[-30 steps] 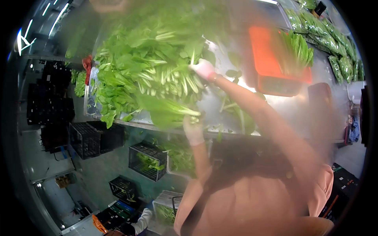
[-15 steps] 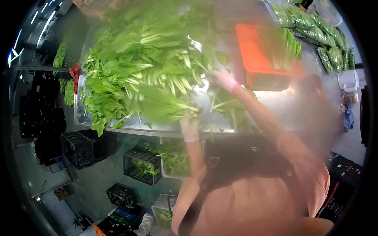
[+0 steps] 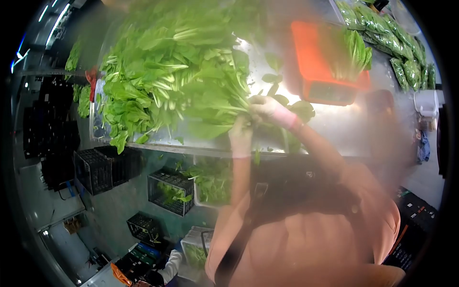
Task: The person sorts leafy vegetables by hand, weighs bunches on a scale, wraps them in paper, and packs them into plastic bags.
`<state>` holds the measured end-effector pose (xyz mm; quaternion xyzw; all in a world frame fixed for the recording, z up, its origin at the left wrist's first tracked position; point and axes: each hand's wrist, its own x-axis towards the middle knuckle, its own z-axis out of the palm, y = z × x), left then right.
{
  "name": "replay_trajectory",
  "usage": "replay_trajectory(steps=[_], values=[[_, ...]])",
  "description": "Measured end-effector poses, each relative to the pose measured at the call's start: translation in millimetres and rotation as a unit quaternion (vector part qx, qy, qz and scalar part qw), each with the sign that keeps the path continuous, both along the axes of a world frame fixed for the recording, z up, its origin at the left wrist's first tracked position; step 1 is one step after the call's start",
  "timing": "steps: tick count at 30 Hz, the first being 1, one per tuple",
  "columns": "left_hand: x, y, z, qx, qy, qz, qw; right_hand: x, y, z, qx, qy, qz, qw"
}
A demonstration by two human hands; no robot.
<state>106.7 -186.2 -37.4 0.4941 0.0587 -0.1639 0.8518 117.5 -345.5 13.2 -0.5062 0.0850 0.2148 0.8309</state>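
My left hand (image 3: pixel 241 135), in a pale glove, is closed round the stem ends of some leafy greens (image 3: pixel 210 117); their broad leaves point left. My right hand (image 3: pixel 267 110), also gloved with a pink cuff, meets it from the right. Its fingers are pinched at the same stems. A large pile of leafy greens (image 3: pixel 158 71) covers the left of the metal table, behind the held ones. Loose leaves (image 3: pixel 303 111) lie beside and under my right wrist. Haze on the picture blurs the fingertips.
An orange basket (image 3: pixel 330 91) with upright greens (image 3: pixel 356 55) stands right on the metal table (image 3: pixel 354 136). Bagged greens (image 3: pixel 394 40) are stacked at the far right. Below the table edge stand black crates (image 3: pixel 171 193) and a pale bin of leaves (image 3: pixel 213 189). Another person's sleeve (image 3: pixel 172 268) shows at the bottom.
My right hand has come left and down from the loose leaves to the held stems. My left hand has shifted slightly up and right, and both hands now meet.
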Motion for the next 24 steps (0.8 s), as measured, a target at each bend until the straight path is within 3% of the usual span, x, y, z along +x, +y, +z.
replay_trajectory(steps=[2,4,6,8,13,16,19,22,23,24], values=[[-2,-1,-2,0.004,-0.018,-0.008,1.0,-2,2,-5,0.014,0.0,-0.009,1.0],[-4,-9,20,-0.033,0.039,0.079,0.996,-3,3,-4,0.027,0.0,-0.02,0.999],[-5,-4,20,0.0,0.017,0.067,0.998,-5,2,2,-0.106,-0.03,-0.041,0.993],[-7,-5,21,0.005,0.059,0.12,0.991,-6,2,6,-0.125,-0.038,-0.041,0.991],[-8,-1,5,0.003,0.012,0.095,0.995,-11,7,7,-0.155,-0.07,-0.028,0.985],[-13,-4,24,0.058,0.007,0.1,0.993,-13,8,5,-0.132,-0.057,-0.04,0.989],[-18,-7,48,0.129,-0.006,0.197,0.972,-15,7,7,-0.136,-0.04,-0.058,0.988],[-22,-7,60,0.17,-0.043,0.176,0.969,-18,11,10,-0.233,-0.073,-0.049,0.968],[-21,-11,59,0.143,-0.028,0.193,0.97,-18,15,4,-0.395,-0.241,-0.085,0.882],[-21,-13,56,0.143,-0.028,0.195,0.97,-17,19,1,-0.532,-0.395,-0.118,0.74]])
